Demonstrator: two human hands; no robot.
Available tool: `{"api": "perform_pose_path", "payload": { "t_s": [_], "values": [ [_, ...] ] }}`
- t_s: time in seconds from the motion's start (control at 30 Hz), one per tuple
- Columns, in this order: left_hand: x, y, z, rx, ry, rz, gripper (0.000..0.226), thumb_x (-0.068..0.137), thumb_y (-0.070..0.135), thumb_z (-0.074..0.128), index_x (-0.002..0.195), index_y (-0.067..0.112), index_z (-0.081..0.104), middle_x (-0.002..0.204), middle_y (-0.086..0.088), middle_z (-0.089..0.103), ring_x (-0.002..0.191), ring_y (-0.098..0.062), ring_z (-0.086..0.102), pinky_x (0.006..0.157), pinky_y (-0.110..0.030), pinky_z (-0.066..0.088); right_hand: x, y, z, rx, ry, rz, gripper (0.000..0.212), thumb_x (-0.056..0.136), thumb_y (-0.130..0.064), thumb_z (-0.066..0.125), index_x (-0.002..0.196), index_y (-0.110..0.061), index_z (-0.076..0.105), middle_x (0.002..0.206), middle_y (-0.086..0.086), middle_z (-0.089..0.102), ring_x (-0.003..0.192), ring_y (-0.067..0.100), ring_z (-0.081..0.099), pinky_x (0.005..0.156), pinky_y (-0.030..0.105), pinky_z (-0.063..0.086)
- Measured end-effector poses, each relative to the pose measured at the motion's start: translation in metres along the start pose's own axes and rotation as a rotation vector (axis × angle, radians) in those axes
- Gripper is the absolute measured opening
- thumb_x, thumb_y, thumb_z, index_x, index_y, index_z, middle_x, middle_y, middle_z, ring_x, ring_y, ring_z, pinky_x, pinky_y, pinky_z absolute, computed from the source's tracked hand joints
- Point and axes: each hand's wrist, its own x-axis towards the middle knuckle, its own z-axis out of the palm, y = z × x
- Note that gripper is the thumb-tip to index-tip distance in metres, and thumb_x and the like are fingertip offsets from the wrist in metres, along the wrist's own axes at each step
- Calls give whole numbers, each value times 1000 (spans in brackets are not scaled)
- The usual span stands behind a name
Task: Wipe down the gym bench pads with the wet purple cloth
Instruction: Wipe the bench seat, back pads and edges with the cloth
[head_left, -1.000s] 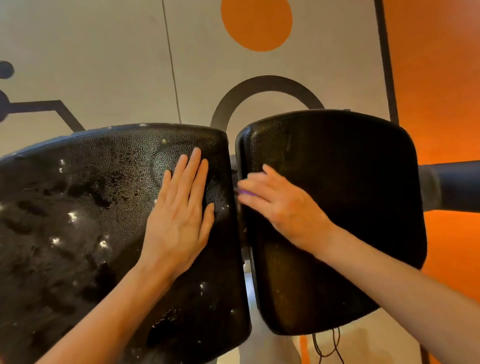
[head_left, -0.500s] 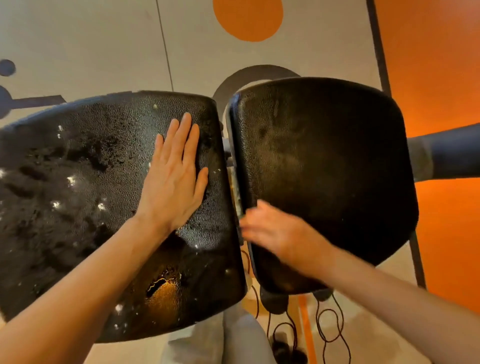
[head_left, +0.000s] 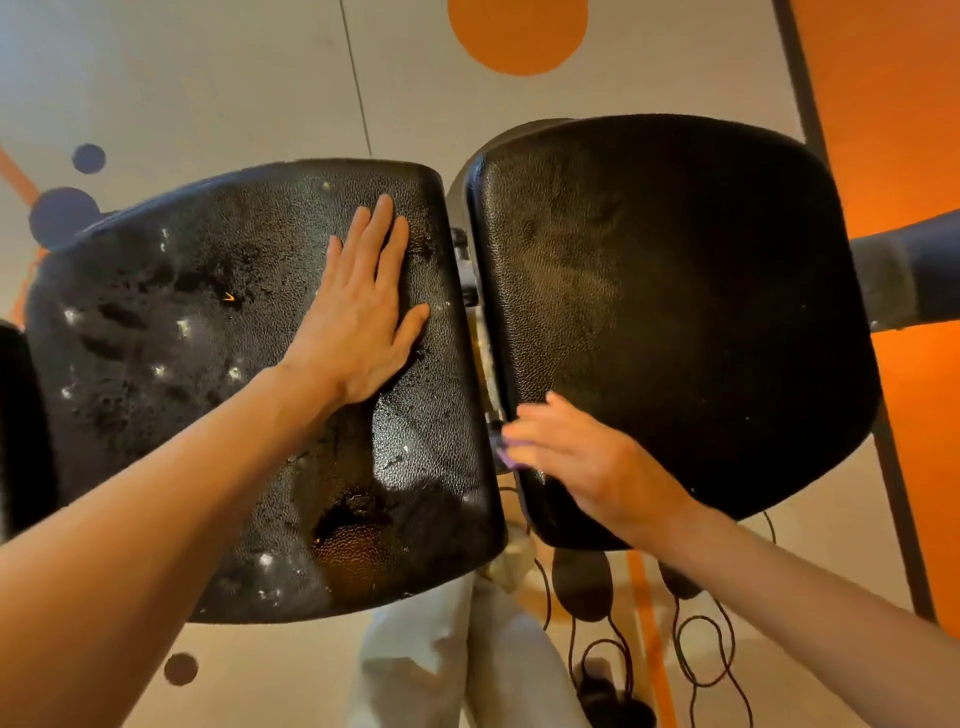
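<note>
Pads sit side by side with a narrow gap between them: the left pad (head_left: 249, 374), wet and glistening, and the right pad (head_left: 675, 312), duller. Left hand (head_left: 358, 312) lies flat on the left pad, fingers spread open. Right hand (head_left: 587, 462), blurred, presses the purple cloth (head_left: 506, 457) against the right pad's inner edge, fingers closed over it. Cables (head_left: 696, 654) trail on the floor below the right pad.

view: I get one head-worn wide-angle camera only
facing: forward and steeply down onto the left pad (head_left: 249, 395)
range: close, my forearms enter from the bottom edge
landmark: right pad (head_left: 675, 322) just right of the left pad, narrow gap between
below: floor (head_left: 208, 78) past the left pad
overlap: none, single view
</note>
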Motion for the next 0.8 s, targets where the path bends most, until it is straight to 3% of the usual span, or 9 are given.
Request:
{"api": "perform_pose_path", "payload": {
  "t_s": [0.07, 0.13, 0.37, 0.47, 0.6, 0.7, 0.8],
  "values": [
    [0, -1, 1, -3, -5, -5, 78, 99, 39, 42, 156, 4, 3, 164, -14, -8, 151, -33, -9, 119, -43, -6, 57, 23, -3, 22, 181, 152, 25, 92, 3, 51, 107, -5, 69, 120, 8, 64, 125, 28, 51, 116, 46, 26],
    [1, -2, 2, 0, -16, -11, 78, 99, 40, 41, 156, 5, 1, 164, -13, -9, 151, -32, -11, 118, -43, -6, 73, 24, 2, 63, 235, 217, 23, 89, 3, 54, 107, -3, 69, 118, 9, 64, 124, 27, 51, 116, 47, 24],
    [2, -2, 0, -15, -47, -20, 79, 100, 41, 40, 156, 5, -1, 164, -14, -12, 151, -33, -14, 120, -45, -7, -74, -47, 26, 129, 41, 147, 30, 100, -12, 43, 116, -7, 67, 129, 4, 60, 131, 14, 44, 117, 36, 27],
    [3, 0, -1, -24, -44, -18, 78, 100, 39, 41, 156, 4, -1, 164, -15, -12, 151, -32, -14, 120, -45, -8, -31, -28, 20, 64, 98, 132, 29, 96, -6, 46, 116, -7, 66, 127, 6, 61, 128, 20, 48, 115, 42, 30],
    [1, -1, 1, -16, -21, -1, 77, 101, 39, 40, 156, 4, 0, 164, -15, -12, 151, -33, -13, 119, -43, -9, 62, 4, 20, 71, 295, 324, 27, 94, -3, 47, 112, -6, 66, 124, 6, 61, 128, 21, 44, 119, 40, 19],
    [1, -3, 1, -8, -19, 12, 77, 101, 40, 40, 156, 4, -1, 164, -15, -12, 151, -34, -13, 119, -43, -9, 31, -20, 34, 38, 310, 371, 28, 93, -2, 47, 115, -3, 65, 124, 8, 60, 127, 21, 46, 115, 44, 27],
    [1, -4, -1, -4, -34, 24, 77, 101, 41, 39, 156, 5, -2, 163, -15, -13, 151, -34, -13, 119, -43, -9, -42, -71, 41, 38, 242, 417, 39, 91, -5, 44, 127, -14, 54, 134, -1, 52, 132, 13, 42, 111, 40, 36]
  ]
}}
